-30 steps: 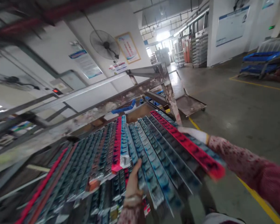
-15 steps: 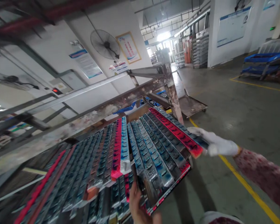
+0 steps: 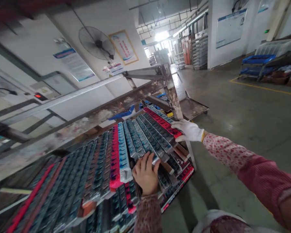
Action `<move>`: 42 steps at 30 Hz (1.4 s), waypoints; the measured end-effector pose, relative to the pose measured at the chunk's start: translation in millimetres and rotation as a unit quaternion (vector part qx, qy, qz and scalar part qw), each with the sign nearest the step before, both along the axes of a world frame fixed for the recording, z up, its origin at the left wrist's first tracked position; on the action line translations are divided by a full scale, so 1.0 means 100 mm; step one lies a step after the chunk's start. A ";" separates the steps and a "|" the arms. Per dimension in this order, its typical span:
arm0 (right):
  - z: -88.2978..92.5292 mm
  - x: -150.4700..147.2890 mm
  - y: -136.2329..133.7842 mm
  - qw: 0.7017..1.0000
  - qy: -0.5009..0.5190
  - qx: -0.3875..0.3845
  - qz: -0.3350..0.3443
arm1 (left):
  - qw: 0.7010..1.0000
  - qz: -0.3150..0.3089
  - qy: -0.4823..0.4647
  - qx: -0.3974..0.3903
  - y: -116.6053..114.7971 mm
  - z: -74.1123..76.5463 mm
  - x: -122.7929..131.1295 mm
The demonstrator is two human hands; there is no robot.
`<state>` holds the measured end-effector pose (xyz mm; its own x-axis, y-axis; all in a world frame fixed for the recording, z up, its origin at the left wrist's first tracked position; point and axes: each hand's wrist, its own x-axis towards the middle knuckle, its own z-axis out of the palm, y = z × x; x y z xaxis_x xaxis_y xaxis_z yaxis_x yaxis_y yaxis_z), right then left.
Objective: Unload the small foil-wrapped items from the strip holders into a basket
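Long ridged strips (image 3: 145, 137), mostly blue-grey with streaks of blue, lie side by side on a tilted rack. My left hand (image 3: 146, 173), bare, is curled over the near end of a blue-grey strip, its thumb apart from the fingers and the palm hiding part of the strip. In a white glove, my right hand (image 3: 190, 130) grips the near ends of the outermost strips, at a red strip (image 3: 157, 118). Left of my bare hand lie a bright red strip (image 3: 115, 152) and a pale blue strip (image 3: 123, 149).
More strips (image 3: 186, 171) fill lower layers. A stained metal frame (image 3: 171, 92) rises behind the strips. Beyond it stand a flat trolley (image 3: 195, 108) and blue crates (image 3: 258, 59) on the right. A yellow line (image 3: 264, 85) marks the grey floor.
My right hand has moved left with the outer strips, bringing them closer to the others. My left hand has risen from below the strip ends onto their tops.
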<state>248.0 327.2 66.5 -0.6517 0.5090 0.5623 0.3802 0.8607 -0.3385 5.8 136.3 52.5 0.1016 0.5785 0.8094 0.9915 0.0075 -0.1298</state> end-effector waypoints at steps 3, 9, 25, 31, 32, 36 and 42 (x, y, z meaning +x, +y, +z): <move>-0.05 -0.01 -0.19 0.998 0.031 0.054 -0.001 | 0.999 -0.015 -0.037 -0.002 -0.14 -0.13 0.01; -0.05 -0.25 -0.15 0.996 -0.064 0.048 0.032 | 0.990 -0.093 -0.091 -0.053 -0.77 -0.70 0.28; -1.69 -0.51 -2.69 0.857 -0.080 -0.402 0.312 | 0.722 0.222 -0.626 -0.193 -2.90 -1.84 1.11; -1.98 -0.89 -4.09 0.716 -0.277 -0.374 0.521 | 0.672 0.358 -0.646 -0.053 -4.33 -1.94 1.26; -2.06 -1.00 -4.25 0.705 -0.314 -0.368 0.519 | 0.665 0.377 -0.645 -0.023 -4.58 -1.95 1.26; -2.40 -1.51 -5.01 0.655 -0.435 -0.330 0.521 | 0.623 0.468 -0.617 0.108 -5.72 -1.94 1.27; -2.23 -2.17 -6.79 0.555 -0.514 -0.189 0.627 | 0.408 0.685 -0.487 0.356 -7.72 -1.85 1.81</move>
